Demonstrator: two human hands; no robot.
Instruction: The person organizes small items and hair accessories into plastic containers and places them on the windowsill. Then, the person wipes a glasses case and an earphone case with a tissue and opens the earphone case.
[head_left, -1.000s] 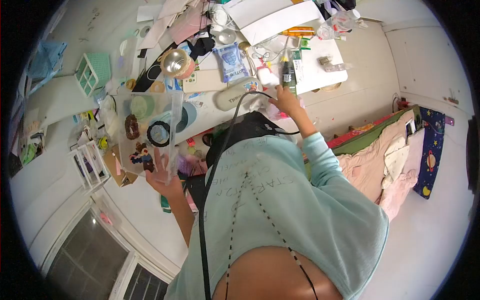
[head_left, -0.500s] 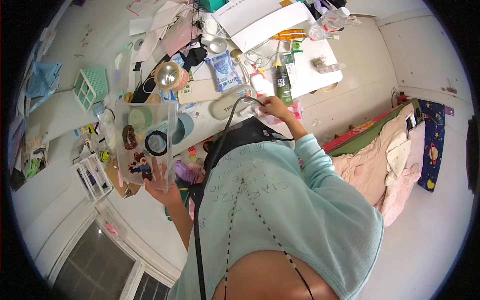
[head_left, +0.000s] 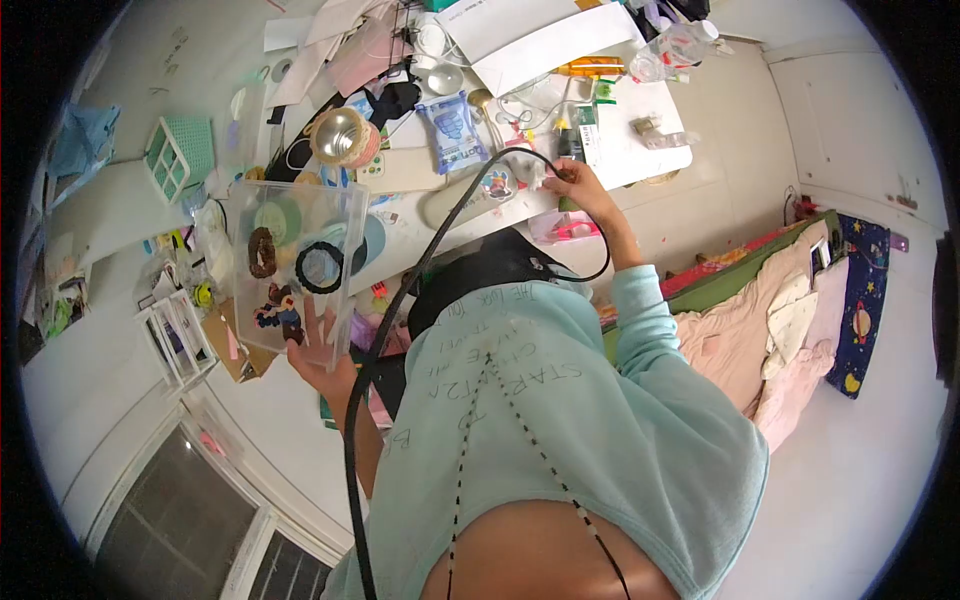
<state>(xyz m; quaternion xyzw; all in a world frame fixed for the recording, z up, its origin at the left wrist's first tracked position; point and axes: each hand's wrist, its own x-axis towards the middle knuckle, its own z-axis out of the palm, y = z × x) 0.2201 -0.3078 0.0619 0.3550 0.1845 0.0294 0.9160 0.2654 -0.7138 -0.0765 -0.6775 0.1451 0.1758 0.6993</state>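
Observation:
My left hand grips the lower end of a clear plastic box, fingers spread under its base. Inside the box lie a brown hair tie, a black coiled hair tie and a dark, multicoloured hair accessory. Over the table edge, my right hand is closed on a small crumpled white piece, perhaps tissue. A black cable loops past its fingers. Just left of that hand is a grey oblong case with a sticker.
The white table carries a blue packet, a round tin, white card boxes and plastic bottles. A mint basket stands at the left. Bedding lies at the right.
My right hand has moved up and right with the white piece, away from the grey case's near side. The cable loop has shifted with it. My left hand and the box have risen slightly.

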